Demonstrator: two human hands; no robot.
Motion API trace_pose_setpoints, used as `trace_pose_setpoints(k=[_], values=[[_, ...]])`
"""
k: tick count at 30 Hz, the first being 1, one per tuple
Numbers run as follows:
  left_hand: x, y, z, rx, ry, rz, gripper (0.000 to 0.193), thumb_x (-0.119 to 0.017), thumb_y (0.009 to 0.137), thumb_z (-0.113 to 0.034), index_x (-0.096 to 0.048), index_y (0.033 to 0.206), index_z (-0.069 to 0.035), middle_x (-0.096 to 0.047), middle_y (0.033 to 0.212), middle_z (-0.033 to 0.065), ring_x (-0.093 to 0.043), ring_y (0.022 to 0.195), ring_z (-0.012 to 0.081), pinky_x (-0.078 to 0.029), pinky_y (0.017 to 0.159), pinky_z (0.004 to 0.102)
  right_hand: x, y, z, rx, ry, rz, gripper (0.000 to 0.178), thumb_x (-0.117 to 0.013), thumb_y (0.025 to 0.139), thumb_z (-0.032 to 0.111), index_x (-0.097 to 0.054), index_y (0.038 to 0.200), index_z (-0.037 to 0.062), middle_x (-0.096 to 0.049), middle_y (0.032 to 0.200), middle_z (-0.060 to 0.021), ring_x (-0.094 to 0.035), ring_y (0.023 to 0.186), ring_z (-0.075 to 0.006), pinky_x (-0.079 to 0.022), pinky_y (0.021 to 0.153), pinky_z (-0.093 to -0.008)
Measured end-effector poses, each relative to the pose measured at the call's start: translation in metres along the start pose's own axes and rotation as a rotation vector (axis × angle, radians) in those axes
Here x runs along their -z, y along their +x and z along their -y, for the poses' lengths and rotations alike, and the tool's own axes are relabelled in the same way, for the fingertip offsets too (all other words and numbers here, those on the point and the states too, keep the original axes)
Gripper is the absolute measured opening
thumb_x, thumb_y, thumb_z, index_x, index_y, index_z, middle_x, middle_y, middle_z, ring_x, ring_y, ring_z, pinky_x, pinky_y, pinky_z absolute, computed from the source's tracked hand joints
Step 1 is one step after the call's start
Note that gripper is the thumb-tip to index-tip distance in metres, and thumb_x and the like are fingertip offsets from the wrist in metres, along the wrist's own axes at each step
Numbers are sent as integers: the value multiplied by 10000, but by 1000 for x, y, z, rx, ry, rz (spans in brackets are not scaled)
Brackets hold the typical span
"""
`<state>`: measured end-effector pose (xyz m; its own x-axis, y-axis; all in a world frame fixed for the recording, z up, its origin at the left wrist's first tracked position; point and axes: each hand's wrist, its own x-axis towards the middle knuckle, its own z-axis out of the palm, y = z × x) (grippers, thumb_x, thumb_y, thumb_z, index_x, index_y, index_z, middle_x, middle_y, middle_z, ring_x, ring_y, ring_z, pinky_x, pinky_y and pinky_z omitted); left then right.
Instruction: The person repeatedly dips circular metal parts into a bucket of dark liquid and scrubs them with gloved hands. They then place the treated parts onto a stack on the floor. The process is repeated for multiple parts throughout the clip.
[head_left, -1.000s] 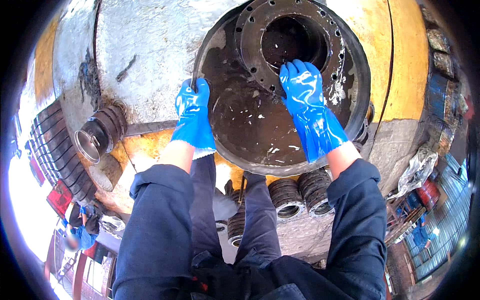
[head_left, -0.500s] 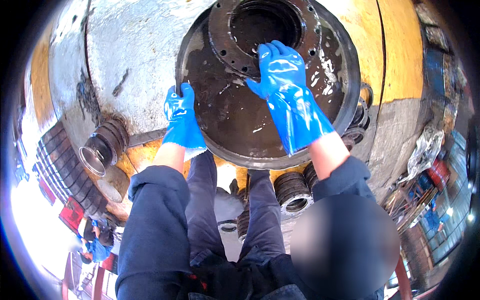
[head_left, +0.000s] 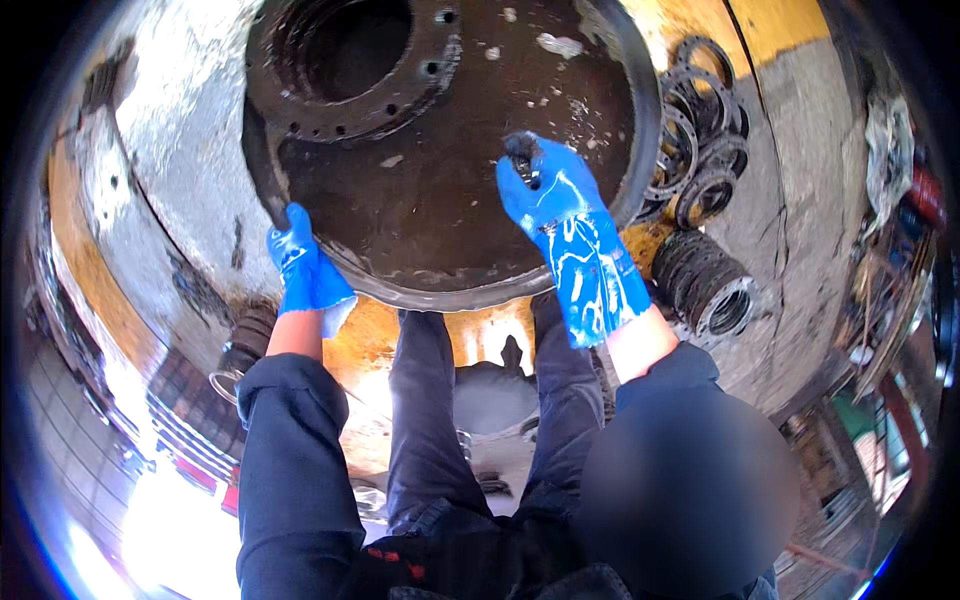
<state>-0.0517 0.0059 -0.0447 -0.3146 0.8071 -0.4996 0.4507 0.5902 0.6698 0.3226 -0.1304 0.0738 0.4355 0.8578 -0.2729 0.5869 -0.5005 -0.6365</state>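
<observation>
A wide round dark metal pan [head_left: 450, 287] with a raised rim holds dark, wet liquid with pale foam spots. In its far left part lies a flanged metal ring [head_left: 425, 85] with bolt holes around a large opening. My left hand [head_left: 296, 255], in a blue rubber glove, grips the pan's left rim. Over the pan's right half is my right hand [head_left: 560, 190], gloved alike, its fingers curled round a dark, wet wad [head_left: 521, 150]. The wad's exact kind does not show. This hand is apart from the flanged ring.
Several dark metal rings [head_left: 705, 190] lie beyond the pan's right side, with a stack of rings [head_left: 703, 284] nearer me. Another ring stack [head_left: 243, 345] stands at the left. The pan rests on a worn grey and yellow surface [head_left: 790, 150].
My right hand has come off the flanged ring, back toward me, and the dark wad now shows in it. The view has shifted, so the pan and ring appear farther left.
</observation>
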Motion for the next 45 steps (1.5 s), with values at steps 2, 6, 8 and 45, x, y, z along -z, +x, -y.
trace_pose_setpoints(k=[2, 6, 8, 45], values=[[1, -10, -2, -38, -99, 57, 540, -681, 927, -424, -620, 1214, 30, -689, 1080, 135, -645, 902, 253, -538, 774, 419, 22, -26, -2, -207, 86, 98, 342, -687, 858, 300, -701, 1104, 63, -722, 958, -187, -695, 914, -382, -554, 818, -460], [2, -41, -48, 97, 147, 60, 603, -666, 935, -476, -613, 1261, 28, -680, 1182, 160, -645, 963, 287, -543, 841, 441, 43, -106, -73, -247, 291, -145, 430, -715, 842, 320, -683, 1149, 20, -715, 1081, -212, -681, 1026, -376, -542, 893, -424], [4, -48, -39, 54, 123, 247, 652, -660, 930, -513, -612, 1251, 52, -681, 1175, 160, -646, 970, 277, -543, 852, 425, 63, -155, -114, -413, 385, -237, 441, -742, 837, 244, -659, 1192, -5, -719, 1082, -198, -695, 1029, -310, -531, 909, -370], [57, 76, -29, 131, 364, 346, 542, -447, 1059, -427, -486, 1459, -63, -531, 1437, 65, -499, 1269, 222, -344, 1111, 375, -56, -430, -465, -1162, 894, -562, 648, -821, 831, 175, -548, 1386, -18, -640, 1305, -106, -609, 1154, -210, -486, 995, -369]])
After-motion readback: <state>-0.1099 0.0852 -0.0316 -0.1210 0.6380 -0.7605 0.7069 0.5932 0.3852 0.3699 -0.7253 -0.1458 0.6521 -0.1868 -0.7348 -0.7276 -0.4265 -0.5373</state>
